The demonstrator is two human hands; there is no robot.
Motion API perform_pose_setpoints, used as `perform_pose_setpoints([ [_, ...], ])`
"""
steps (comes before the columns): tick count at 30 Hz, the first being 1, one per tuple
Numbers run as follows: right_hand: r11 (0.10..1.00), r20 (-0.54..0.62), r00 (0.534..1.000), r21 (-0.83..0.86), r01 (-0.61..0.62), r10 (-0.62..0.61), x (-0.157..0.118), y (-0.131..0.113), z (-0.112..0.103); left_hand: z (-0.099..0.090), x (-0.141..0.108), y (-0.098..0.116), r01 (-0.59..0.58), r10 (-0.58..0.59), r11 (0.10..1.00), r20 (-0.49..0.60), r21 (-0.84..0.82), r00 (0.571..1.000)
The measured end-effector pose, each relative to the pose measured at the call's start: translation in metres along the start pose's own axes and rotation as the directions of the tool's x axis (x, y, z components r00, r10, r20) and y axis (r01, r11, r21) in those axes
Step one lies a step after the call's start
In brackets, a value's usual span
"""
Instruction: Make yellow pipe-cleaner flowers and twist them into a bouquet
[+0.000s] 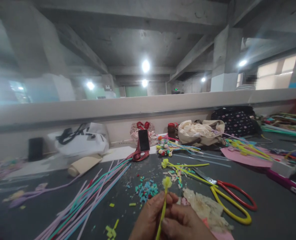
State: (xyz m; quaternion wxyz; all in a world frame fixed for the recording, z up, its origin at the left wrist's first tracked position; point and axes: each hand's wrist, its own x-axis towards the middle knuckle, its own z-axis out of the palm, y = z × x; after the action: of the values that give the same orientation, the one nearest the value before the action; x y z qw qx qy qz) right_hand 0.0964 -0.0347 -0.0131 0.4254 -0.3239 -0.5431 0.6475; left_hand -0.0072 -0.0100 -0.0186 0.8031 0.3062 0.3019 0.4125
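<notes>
A yellow pipe-cleaner flower [167, 183] stands upright at the front middle, its stem running down between my hands. My left hand [150, 216] pinches the stem just below the bloom. On the other side, my right hand [184, 220] is closed on the same stem a little lower. Beyond them lies a second yellow pipe-cleaner flower [165, 163]. Scissors [214, 182] with one red and one yellow handle rest to the right, blades partly covered by yellow stems. Blue and teal snippets [146, 191] are heaped left of the flower. Crumpled stained paper [204, 208] lies beside my right hand.
Long pipe cleaners [95, 200] stretch across the left of the dark table. Finished flowers [165, 146], a phone [144, 140] and a brown bottle [172, 131] are at the back. A cloth bag [200, 131] is behind right, pink paper [248, 158] at right. One person stands beyond the partition.
</notes>
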Motion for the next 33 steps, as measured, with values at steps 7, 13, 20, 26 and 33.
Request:
perform_pose_setpoints([
  [7, 0.974, -0.183, 0.983, -0.213, -0.072, 0.033, 0.001, 0.001, -0.007, 0.001, 0.006, 0.002, -0.003, 0.003, 1.0, 0.016, -0.024, 1.0],
  [13, 0.928, -0.23, 0.973, -0.363, -0.086, 0.0, -0.002, -0.002, -0.008, -0.012, 0.013, 0.001, -0.122, 0.122, 0.989, 0.002, 0.084, 0.993],
  [20, 0.889, -0.232, 0.973, -0.442, -0.118, 0.014, -0.002, -0.001, -0.007, -0.015, 0.015, 0.002, -0.09, 0.081, 0.982, 0.062, 0.168, 0.995],
  [26, 0.903, -0.269, 0.963, -0.421, -0.091, -0.028, -0.02, -0.033, -0.037, -0.008, 0.007, 0.008, 0.0, 0.002, 0.989, -0.009, 0.149, 1.0],
  [33, 0.494, -0.154, 0.982, -0.866, -0.081, -0.109, -0.056, -0.054, -0.083, -0.004, 0.003, 0.008, 0.018, -0.023, 0.929, 0.008, 0.369, 1.0],
])
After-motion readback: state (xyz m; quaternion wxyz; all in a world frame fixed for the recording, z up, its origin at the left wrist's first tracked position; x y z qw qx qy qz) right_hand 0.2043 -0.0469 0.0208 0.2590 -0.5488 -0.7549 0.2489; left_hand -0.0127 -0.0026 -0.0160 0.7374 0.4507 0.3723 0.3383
